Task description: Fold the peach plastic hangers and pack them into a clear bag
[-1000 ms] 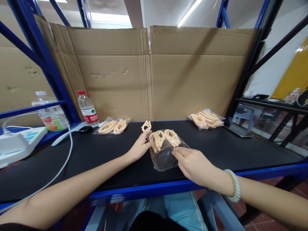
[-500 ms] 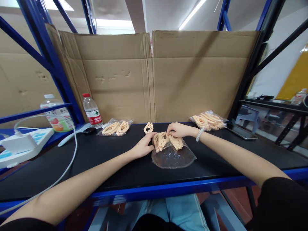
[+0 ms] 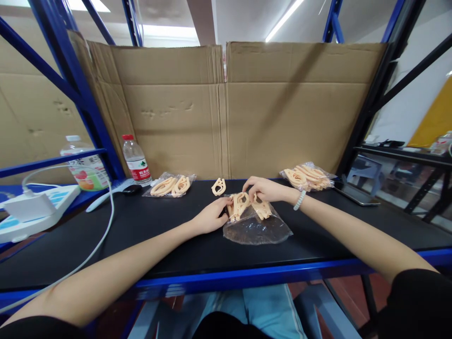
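Before me on the black table lies a clear plastic bag (image 3: pixel 257 231) with several beige plastic clips (image 3: pixel 239 206) at its far end, its near part flat. My left hand (image 3: pixel 211 216) is closed on the left side of the bag, thumb and fingertips against the clips there. My right hand (image 3: pixel 263 189) reaches down from above, its fingers bent and pinching a beige clip (image 3: pixel 262 209) at the right of the bag. The fingertips are partly hidden. Just behind the bag, a single beige clip (image 3: pixel 219 187) lies loose on the table.
Filled bags of clips lie at the back left (image 3: pixel 171 186) and back right (image 3: pixel 308 176). At left stand a red-capped water bottle (image 3: pixel 137 162), a larger bottle (image 3: pixel 86 167) and a white power strip (image 3: pixel 52 212) with a cable. A cardboard wall (image 3: pixel 169 117) closes the back.
My right hand has lifted and bent its fingers a little more over the clips. The clips in the bag have shifted slightly apart. My left hand stays at the bag's left side.
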The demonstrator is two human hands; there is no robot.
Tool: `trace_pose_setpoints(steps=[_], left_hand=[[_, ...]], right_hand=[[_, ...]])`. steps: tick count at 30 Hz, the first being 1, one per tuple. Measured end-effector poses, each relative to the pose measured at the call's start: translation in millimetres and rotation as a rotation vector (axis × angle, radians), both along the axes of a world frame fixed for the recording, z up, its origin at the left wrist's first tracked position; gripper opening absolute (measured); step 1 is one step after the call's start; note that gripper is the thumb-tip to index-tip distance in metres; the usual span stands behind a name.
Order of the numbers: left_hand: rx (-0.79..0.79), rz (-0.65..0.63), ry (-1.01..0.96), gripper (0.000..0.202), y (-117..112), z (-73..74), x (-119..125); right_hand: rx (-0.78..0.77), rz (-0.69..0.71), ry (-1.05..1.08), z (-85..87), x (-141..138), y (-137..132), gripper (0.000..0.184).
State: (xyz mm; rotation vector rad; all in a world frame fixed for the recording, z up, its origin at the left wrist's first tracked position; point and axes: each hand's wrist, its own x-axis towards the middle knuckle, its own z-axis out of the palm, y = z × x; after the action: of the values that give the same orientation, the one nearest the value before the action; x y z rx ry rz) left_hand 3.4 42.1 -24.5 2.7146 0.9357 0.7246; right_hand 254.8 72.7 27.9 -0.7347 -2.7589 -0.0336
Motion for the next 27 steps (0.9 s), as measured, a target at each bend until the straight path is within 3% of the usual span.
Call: trace_pose_setpoints(steps=[3,8,14,21,25,27], left_hand=[[0.014,-0.006,0.011,0.043,2.4,-2.3,-0.9],[-0.006,0.005,0.029,0.045,5.2,-5.5,-1.8],[-0.069,0.048,0.028,0.053,-1.5,-0.5,-0.9],[-0.082,0.027,0.054,0.067,-7.0,4.6,-1.8],[-0.069,-0.015,0.017,0.056,-3.3,1.5,-2.8],[-0.064,-0.028,-0.006,0.051,-1.7,0.4,-2.3]], right_hand=[[-0.001,0.026,-0.013,-3.7,-0.1,-9.5,0.035],[0.146,0.017,-0.090,-13.9,-2.9,-16.0,0.023],[0.236,-0.020,-0.128,-19.9,-3.4,-21.5,0.015],[0.170,-0.045,-0.078,-20.2,-1.1,-28.5,0.020],[0.035,0.033,-0.027,-17.8,1.1,-34.1,0.044],[-0.028,0.006,0.068,-16.9,3.7,-32.4,0.050]])
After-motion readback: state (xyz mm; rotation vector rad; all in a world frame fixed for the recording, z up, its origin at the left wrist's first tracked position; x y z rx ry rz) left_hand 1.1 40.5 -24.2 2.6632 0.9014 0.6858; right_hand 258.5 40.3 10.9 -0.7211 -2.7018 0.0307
